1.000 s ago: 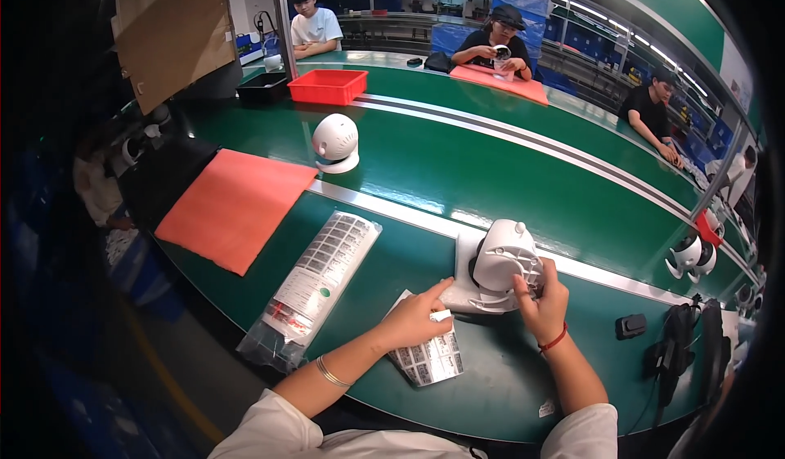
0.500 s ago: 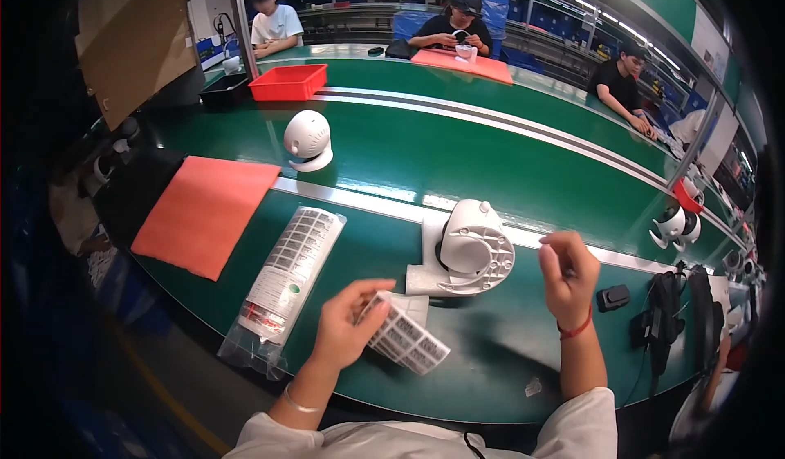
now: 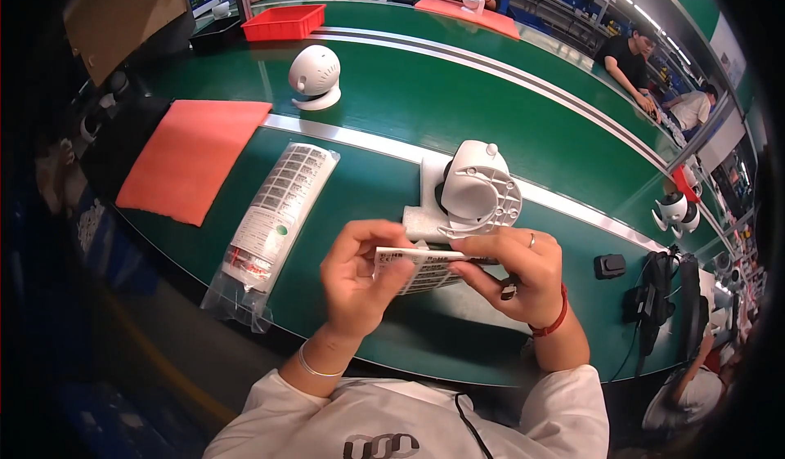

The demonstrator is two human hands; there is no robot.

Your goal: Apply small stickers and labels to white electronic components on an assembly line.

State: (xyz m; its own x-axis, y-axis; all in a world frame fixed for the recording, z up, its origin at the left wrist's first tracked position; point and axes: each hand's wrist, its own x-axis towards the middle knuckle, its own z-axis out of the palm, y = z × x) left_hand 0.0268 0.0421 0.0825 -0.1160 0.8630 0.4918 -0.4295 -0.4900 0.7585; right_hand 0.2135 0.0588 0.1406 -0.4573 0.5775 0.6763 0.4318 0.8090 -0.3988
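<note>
My left hand [image 3: 353,283] pinches a white sheet of printed labels [image 3: 423,279] by its left end, thumb in front. At the sheet's right end, my right hand [image 3: 527,273] has thumb and forefinger closed on its upper edge. A small dark piece [image 3: 509,291] shows in the right palm; I cannot make out its kind. Just beyond the hands lies a white rounded device [image 3: 478,169], its ribbed ring-shaped base facing up. It rests against a white foam block [image 3: 421,222]. The hands partly hide the block's near side.
A plastic-wrapped roll of labels [image 3: 278,205] lies left, beside an orange foam mat [image 3: 196,161]. Another white device [image 3: 316,79] stands beyond the metal strip. A red bin [image 3: 284,24] is at the far left. A black box [image 3: 609,266] and cables [image 3: 654,287] lie right. Co-workers sit across.
My right hand has come left and down from beside the white device to the label sheet. The sheet has been raised and turned nearly level. The view has tipped downward.
</note>
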